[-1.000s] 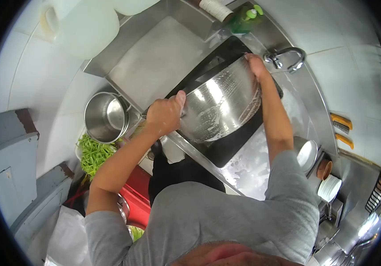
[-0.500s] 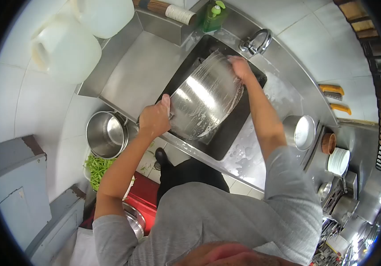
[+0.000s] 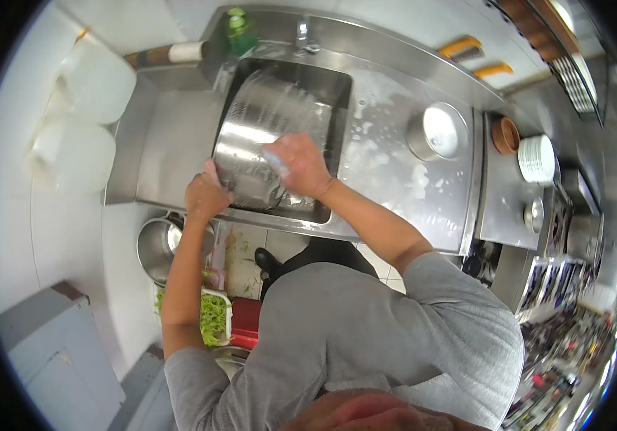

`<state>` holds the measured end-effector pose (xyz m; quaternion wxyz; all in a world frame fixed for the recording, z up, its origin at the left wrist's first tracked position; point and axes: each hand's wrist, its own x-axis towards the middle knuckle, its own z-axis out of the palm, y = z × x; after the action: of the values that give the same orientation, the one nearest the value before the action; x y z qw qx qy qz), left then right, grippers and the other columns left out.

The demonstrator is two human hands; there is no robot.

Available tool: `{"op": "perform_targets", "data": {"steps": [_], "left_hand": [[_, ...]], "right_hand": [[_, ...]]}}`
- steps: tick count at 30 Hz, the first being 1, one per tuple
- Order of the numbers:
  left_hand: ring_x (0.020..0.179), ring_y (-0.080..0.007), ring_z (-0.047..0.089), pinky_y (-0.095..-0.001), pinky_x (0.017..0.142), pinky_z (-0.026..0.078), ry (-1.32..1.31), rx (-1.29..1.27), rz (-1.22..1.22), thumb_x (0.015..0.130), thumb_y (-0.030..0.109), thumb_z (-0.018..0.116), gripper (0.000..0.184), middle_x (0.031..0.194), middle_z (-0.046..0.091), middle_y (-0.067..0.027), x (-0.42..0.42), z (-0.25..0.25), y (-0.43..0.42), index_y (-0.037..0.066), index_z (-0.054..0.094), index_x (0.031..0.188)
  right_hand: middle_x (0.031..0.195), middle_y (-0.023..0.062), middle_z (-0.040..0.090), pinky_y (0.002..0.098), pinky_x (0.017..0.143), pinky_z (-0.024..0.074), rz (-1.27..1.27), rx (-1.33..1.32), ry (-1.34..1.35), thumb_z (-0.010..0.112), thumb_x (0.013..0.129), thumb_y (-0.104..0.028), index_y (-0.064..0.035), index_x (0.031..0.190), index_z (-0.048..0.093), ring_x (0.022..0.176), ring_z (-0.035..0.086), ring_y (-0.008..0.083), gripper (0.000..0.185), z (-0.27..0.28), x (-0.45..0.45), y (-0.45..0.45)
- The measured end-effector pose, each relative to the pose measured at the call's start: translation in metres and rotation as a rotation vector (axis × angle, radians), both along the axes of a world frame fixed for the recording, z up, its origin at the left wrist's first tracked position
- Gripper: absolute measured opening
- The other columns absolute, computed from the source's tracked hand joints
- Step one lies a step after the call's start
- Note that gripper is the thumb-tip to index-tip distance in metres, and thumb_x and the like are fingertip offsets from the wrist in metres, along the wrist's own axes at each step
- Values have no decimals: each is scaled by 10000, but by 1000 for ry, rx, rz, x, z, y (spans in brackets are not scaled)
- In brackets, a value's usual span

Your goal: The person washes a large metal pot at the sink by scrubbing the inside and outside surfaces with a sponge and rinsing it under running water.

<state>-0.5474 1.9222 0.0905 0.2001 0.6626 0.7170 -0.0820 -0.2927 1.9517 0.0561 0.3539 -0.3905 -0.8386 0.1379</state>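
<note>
A large steel pot point(image 3: 251, 133) lies tilted on its side in the sink point(image 3: 342, 108), its shiny wall wet and streaked with suds. My left hand point(image 3: 208, 194) grips the pot at its near left edge, thumb up; the exact part under the fingers is hidden. Against the pot's outer wall my right hand point(image 3: 302, 164) is closed round a pale bluish scrubbing pad point(image 3: 277, 162), partly covered by the fingers. The faucet point(image 3: 304, 36) stands behind the sink.
Foam spots the steel counter point(image 3: 387, 179), where a smaller pot point(image 3: 437, 131) stands. A green soap bottle point(image 3: 240, 32) is at the back left. Orange-handled knives point(image 3: 460, 47) hang on the wall. White plates point(image 3: 536, 159) are stacked right; cut greens point(image 3: 213, 316) sit below left.
My right hand has left the pot's far rim and now presses a pale pad to its wall. The pot has turned and sits lower in the sink. My view has rotated.
</note>
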Motion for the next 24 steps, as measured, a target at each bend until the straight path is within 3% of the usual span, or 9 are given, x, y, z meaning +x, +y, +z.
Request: {"op": "perform_targets", "data": {"steps": [1, 3, 5, 8, 9, 14, 17, 22, 24], "left_hand": [[1080, -413, 653, -477, 937, 522, -44, 10, 3, 767, 439, 809, 746, 1106, 664, -264, -2, -3, 0, 23, 466, 1283], [1079, -426, 646, -482, 958, 506, -63, 103, 41, 789, 517, 778, 754, 1112, 663, -274, 0, -14, 5, 3, 512, 1272], [1133, -405, 634, -452, 1007, 473, -156, 101, 95, 869, 595, 689, 791, 1199, 652, -278, -4, -34, 20, -46, 554, 1313], [1217, -334, 598, -402, 1050, 432, -753, 110, 267, 935, 544, 651, 781, 1321, 620, -242, 15, -30, 53, -66, 496, 1397], [1278, -243, 536, -345, 1074, 390, -912, 35, 419, 992, 410, 635, 680, 1389, 591, -175, 30, -23, 64, -65, 455, 1445], [1285, -198, 507, -309, 1085, 359, -1288, -31, 501, 993, 224, 652, 583, 1403, 570, -123, 61, -56, 117, -52, 440, 1460], [1260, -188, 512, -304, 1069, 365, -1328, -13, 523, 988, 200, 658, 560, 1378, 580, -107, 64, -74, 134, -38, 454, 1452], [1146, -158, 545, -281, 967, 419, -1303, 79, 615, 975, 225, 690, 534, 1285, 618, -72, 79, -53, 128, -12, 496, 1413], [1279, -202, 507, -302, 1056, 382, -1290, 96, 646, 965, 332, 700, 693, 1409, 562, -140, 85, -49, 121, -49, 425, 1474]], "right_hand": [[1057, 115, 679, 410, 882, 503, -176, 1, 98, 751, 823, -125, -117, 1159, 682, 1035, 623, 323, 344, 17, 18, -1], [1003, 107, 671, 427, 827, 508, -344, 35, 177, 745, 834, -167, -114, 1133, 686, 929, 621, 316, 309, 21, 88, 8], [1039, 137, 675, 434, 838, 518, -536, 116, -26, 750, 867, -221, -98, 1153, 680, 966, 639, 328, 319, 35, 179, 13], [1121, 167, 681, 453, 918, 503, -754, 29, -158, 713, 904, -237, -67, 1192, 663, 1021, 635, 382, 338, 40, 290, 13], [1164, 182, 673, 465, 944, 488, -766, -11, -240, 696, 916, -255, -59, 1221, 653, 1061, 626, 391, 366, 40, 311, 10], [1250, 196, 657, 443, 1010, 462, -716, 46, -559, 705, 903, -262, -38, 1216, 659, 1154, 601, 393, 387, 17, 354, 13], [1259, 202, 658, 443, 1014, 472, -661, 189, -310, 723, 892, -248, -36, 1194, 678, 1152, 611, 389, 371, 39, 304, 27], [1099, 172, 722, 348, 818, 567, -391, -457, 304, 724, 906, -185, 12, 1211, 671, 918, 717, 248, 367, 10, 197, 122], [1024, 157, 718, 330, 770, 579, -336, -693, 585, 724, 915, -189, 36, 1217, 648, 851, 707, 229, 383, -32, 163, 192]]}}
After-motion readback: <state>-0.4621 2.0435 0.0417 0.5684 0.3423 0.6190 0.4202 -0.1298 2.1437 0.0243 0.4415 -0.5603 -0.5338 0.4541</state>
